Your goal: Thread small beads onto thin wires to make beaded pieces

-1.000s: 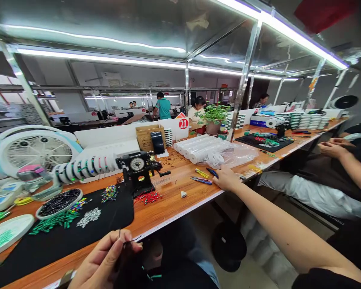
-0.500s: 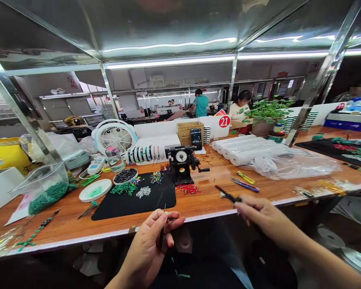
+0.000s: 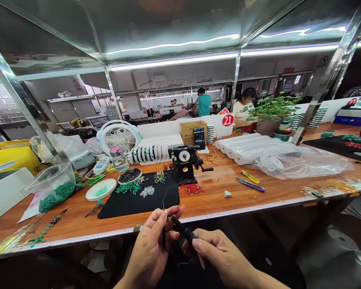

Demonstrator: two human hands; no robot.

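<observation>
My left hand, just in front of the table edge, pinches a thin dark rod-like piece upright between thumb and fingers. Its exact kind cannot be made out. Closed round a black pen-like tool, my right hand is beside it. The tool's tip points up and left and meets the left fingertips, where a tiny thing is too small to name. Beyond the hands lies a black mat with green pieces, silver-grey pieces and coloured beads.
A black hand-cranked counter machine stands behind red pieces. To the right lie tweezers, a yellow cutter, a small white lump and wrapped white rolls. A white dish and a fan are left.
My right hand has come in from the right with the black tool, whose tip now meets the left fingertips. The white lump it partly hid shows fully. My view has shifted slightly.
</observation>
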